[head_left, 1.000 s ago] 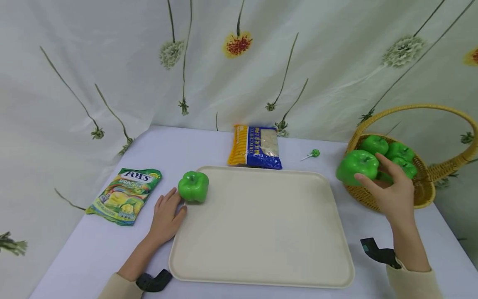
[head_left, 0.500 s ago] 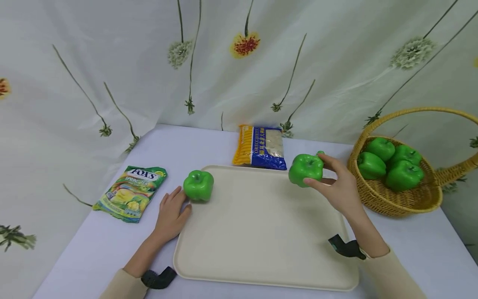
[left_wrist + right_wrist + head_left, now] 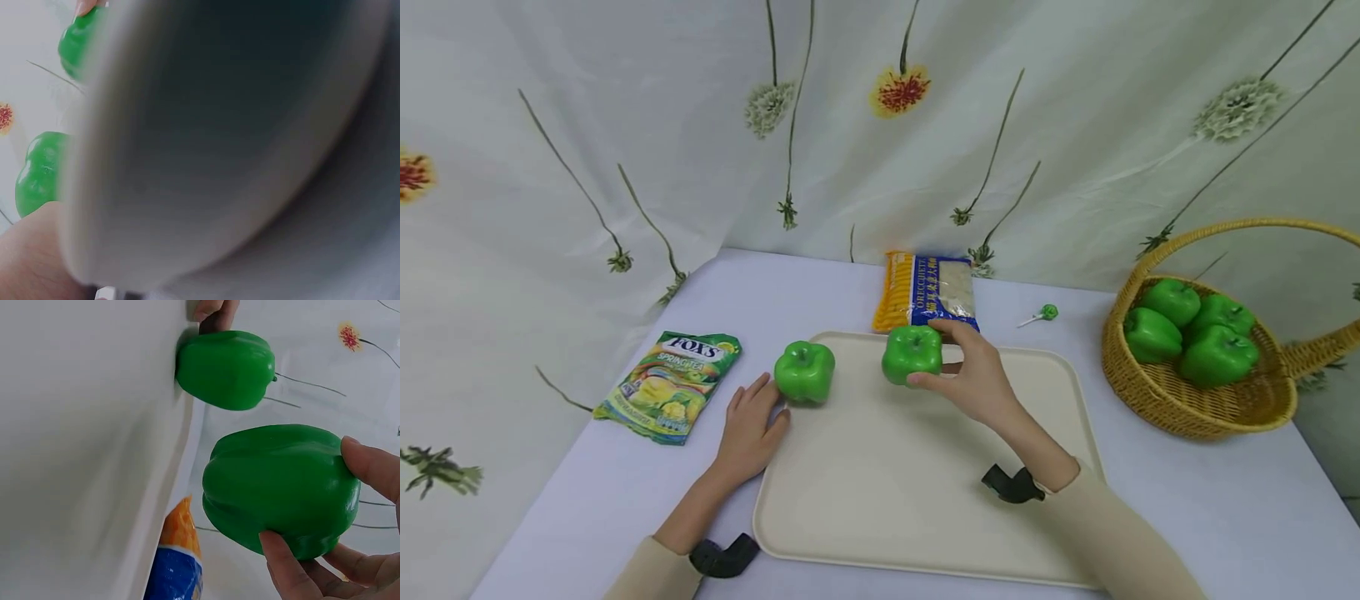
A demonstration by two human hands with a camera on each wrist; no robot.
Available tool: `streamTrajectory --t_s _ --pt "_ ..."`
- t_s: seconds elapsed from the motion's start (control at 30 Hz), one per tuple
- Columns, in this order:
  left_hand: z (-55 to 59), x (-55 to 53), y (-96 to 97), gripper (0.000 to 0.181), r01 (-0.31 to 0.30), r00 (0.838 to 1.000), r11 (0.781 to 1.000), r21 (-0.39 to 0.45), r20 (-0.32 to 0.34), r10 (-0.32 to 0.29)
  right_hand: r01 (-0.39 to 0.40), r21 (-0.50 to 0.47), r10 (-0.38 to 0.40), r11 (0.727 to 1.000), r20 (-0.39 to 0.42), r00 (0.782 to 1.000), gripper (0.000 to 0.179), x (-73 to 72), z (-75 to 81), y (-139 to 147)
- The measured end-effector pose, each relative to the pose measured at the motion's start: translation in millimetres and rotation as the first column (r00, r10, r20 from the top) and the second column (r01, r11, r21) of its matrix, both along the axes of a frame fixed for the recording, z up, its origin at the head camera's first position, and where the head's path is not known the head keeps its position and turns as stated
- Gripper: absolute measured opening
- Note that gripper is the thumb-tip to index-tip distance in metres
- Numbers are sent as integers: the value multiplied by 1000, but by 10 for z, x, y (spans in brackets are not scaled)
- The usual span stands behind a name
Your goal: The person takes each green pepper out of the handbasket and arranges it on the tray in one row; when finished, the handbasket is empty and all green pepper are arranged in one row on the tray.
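Note:
My right hand (image 3: pixel 976 379) holds a green bell pepper (image 3: pixel 912 355) between thumb and fingers, above the back of a cream tray (image 3: pixel 880 500). In the right wrist view the held pepper (image 3: pixel 281 487) is apart from the tray surface. A second green bell pepper (image 3: pixel 805 372) stands upright at the tray's back left corner. My left hand (image 3: pixel 748 433) lies by the tray's left edge, fingers extended, fingertips close beside that pepper; contact is hard to tell. A large blurred grey shape (image 3: pixel 206 187) hides most of the left wrist view.
At the right, a wicker basket (image 3: pixel 1195 421) with a tall handle contains several green bell peppers (image 3: pixel 1219 356). Behind the tray lies a pasta bag (image 3: pixel 925 292), with a green lollipop (image 3: pixel 1049 312) to its right. A Fox's candy bag (image 3: pixel 673 385) lies left of my left hand.
My right hand has carried the pepper from the basket leftward across the tray's back, nearer the other pepper. My left hand has stayed in place. The head view has shifted slightly.

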State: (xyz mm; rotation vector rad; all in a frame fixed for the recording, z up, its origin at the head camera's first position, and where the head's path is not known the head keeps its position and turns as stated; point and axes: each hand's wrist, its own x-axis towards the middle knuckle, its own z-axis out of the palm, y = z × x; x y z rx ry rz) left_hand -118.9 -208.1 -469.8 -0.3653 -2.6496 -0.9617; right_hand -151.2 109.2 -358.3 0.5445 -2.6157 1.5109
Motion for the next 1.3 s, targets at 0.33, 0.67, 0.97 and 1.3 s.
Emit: streamTrajectory --t_s 0.33,0.67,0.97,1.3 --pt "-2 1 -10 42 -3 1000 1000 -20 23 4 -52 10 50 999 91 995 73 -41 -92 -404" --pt "29 5 -6 42 0 999 1000 -22 50 1 -84 33 80 996 123 989 73 -114 -187 -550" --pt "13 0 -7 43 -7 998 1000 -25 60 8 -97 56 89 994 132 987 74 -129 -249 -593" --pt "20 11 -3 41 -2 999 1000 -18 40 3 -113 43 108 993 108 988 75 -142 -291 -609"
